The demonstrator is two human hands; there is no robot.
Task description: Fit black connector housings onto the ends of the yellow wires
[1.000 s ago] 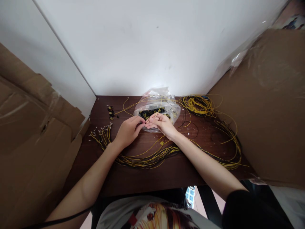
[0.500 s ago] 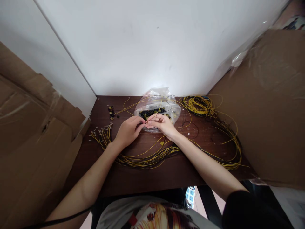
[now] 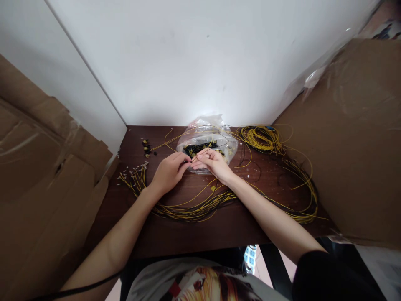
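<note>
Above the front of a clear plastic bag [image 3: 200, 121], my two hands meet fingertip to fingertip. My left hand [image 3: 169, 171] pinches a tiny dark piece, mostly covered by its thumb and forefinger. Between the thumb and forefinger of my right hand [image 3: 217, 166] is a thin yellow wire [image 3: 212, 133], which loops up over the bag. Small black and yellow parts [image 3: 196, 149] fill the bag's opening. Closer to me, a long bundle of yellow and black wires [image 3: 188, 213] curves under both forearms, its left ends carrying pale metal tips [image 3: 130, 171].
A coil of yellow wire [image 3: 261, 140] lies at the back right. Several small black and yellow blocks [image 3: 145, 146] sit at the back left of the brown table [image 3: 175, 238]. Cardboard [image 3: 357, 138] stands to the right, more cardboard [image 3: 40, 179] to the left, and a white wall [image 3: 200, 62] behind.
My right thumb and fingers have shifted slightly up and to the right along the wire. My left hand stays almost still.
</note>
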